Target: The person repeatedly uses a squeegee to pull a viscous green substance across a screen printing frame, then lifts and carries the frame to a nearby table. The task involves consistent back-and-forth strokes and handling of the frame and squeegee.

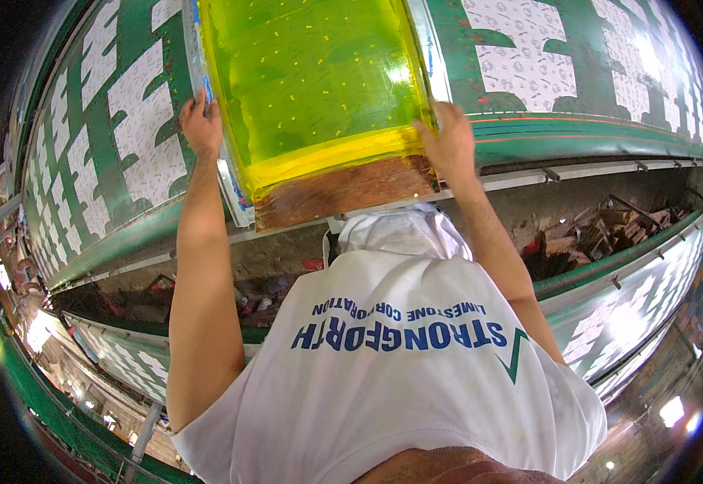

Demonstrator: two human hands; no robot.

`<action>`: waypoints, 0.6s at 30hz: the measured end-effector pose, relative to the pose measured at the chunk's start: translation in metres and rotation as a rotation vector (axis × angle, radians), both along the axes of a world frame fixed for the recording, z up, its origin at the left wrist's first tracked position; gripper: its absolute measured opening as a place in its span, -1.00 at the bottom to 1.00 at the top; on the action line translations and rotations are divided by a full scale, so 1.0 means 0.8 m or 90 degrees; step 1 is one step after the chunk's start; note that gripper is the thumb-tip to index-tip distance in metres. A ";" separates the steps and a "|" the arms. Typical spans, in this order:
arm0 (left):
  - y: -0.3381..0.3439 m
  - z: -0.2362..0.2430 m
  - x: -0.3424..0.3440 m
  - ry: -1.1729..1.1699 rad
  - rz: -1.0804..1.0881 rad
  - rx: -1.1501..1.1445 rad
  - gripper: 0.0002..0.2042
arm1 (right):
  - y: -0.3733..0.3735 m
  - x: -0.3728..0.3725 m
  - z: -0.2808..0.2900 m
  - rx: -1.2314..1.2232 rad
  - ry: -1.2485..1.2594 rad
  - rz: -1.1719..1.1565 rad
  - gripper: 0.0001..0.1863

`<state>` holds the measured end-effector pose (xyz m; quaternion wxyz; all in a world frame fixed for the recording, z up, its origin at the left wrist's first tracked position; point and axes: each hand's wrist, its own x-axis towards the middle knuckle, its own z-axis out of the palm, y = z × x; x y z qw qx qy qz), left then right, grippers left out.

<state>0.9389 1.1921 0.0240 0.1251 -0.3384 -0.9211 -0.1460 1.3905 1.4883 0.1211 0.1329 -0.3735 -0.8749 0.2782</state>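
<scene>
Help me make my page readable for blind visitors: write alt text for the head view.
A person's left hand and right hand hold opposite sides of a yellow-green framed panel with a brown wooden strip at its near end. Around it stretches a long green table bearing white patterned shapes; the person's white shirt shows below.

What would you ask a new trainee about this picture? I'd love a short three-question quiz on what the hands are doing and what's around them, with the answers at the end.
1. Pick one: what colour is the framed panel between the hands? A) blue B) yellow-green C) red
2. True or false: the left hand is at the panel's left side and the right hand at its right side.
3. Fill the gap: the white patterned pieces lie on a table whose surface is coloured ____.

Key: 1. B; 2. True; 3. green.
</scene>
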 end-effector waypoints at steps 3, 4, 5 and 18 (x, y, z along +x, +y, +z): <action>-0.002 0.001 -0.001 -0.018 -0.002 0.005 -0.54 | 0.042 0.006 -0.018 0.030 -0.040 -0.141 -0.35; -0.002 0.002 0.000 -0.025 -0.002 0.008 -0.53 | 0.050 0.003 -0.023 -0.016 -0.021 -0.144 -0.38; -0.003 0.002 0.000 -0.029 -0.006 0.010 -0.53 | 0.052 0.004 -0.027 -0.007 -0.022 -0.109 -0.40; -0.007 0.008 0.003 -0.056 -0.001 0.010 -0.57 | 0.055 -0.001 0.002 0.032 0.114 -0.091 -0.49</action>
